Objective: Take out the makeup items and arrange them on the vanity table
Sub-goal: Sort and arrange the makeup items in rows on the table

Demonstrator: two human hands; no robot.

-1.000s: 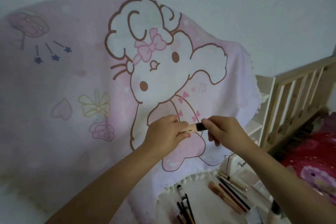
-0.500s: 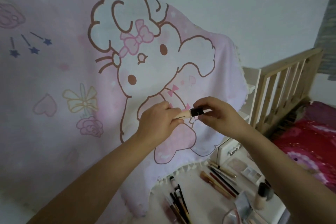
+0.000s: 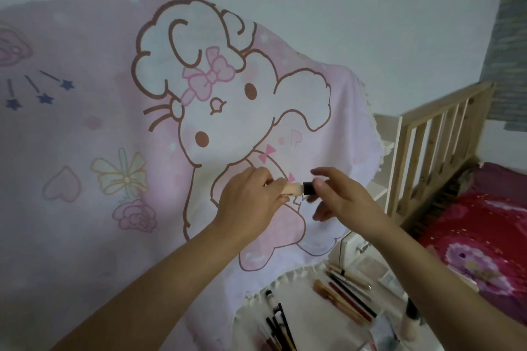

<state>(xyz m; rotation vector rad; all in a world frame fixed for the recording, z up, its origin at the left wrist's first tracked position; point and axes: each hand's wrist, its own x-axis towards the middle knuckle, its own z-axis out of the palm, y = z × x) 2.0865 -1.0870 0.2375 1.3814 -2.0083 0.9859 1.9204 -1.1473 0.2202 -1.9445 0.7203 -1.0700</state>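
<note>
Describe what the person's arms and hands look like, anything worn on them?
Both forearms are bare, with no sleeves in view. The left hand shows a small glint on one finger, possibly a thin ring; too small to be sure. The right hand has short, unpainted nails. No watch, bracelet or gloves on either.

There's a dark line of print on the beige makeup tube (image 3: 291,188), right where the left hand (image 3: 251,202) grips it, but it's too small and blurred to read. The pink blanket (image 3: 85,137) behind both hands carries only cartoon drawings, no legible words.
</note>
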